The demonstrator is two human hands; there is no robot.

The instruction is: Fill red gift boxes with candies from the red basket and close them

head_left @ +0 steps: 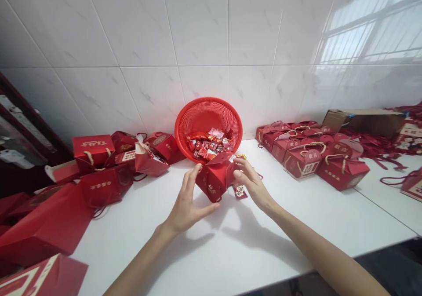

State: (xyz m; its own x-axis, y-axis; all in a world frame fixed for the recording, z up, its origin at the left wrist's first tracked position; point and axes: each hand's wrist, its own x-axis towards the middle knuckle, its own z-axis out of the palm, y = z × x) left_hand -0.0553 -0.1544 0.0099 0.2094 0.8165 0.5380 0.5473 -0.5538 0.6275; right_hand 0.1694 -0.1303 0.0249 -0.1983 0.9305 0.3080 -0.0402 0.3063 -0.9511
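Between my two hands a small red gift box [213, 180] with gold lettering sits tilted, just in front of the plastic basket. My left hand [186, 203] holds it from the left, fingertips at its upper edge and thumb stretched along the near lower side. From the right, my right hand [251, 179] grips the box with curled fingers near a thin cord. Small wrapped packets, including a red one with white print [240, 192], lie on the table partly behind the box and my right hand.
A red basket [180, 129] holding wrapped candies [211, 146] leans by the tiled wall. Unfilled-looking or partly open red boxes [102, 184] crowd the left. Closed boxes with rope handles [302, 160] stand in rows on the right, near a cardboard box [339, 119] and dark red ribbons [372, 144].
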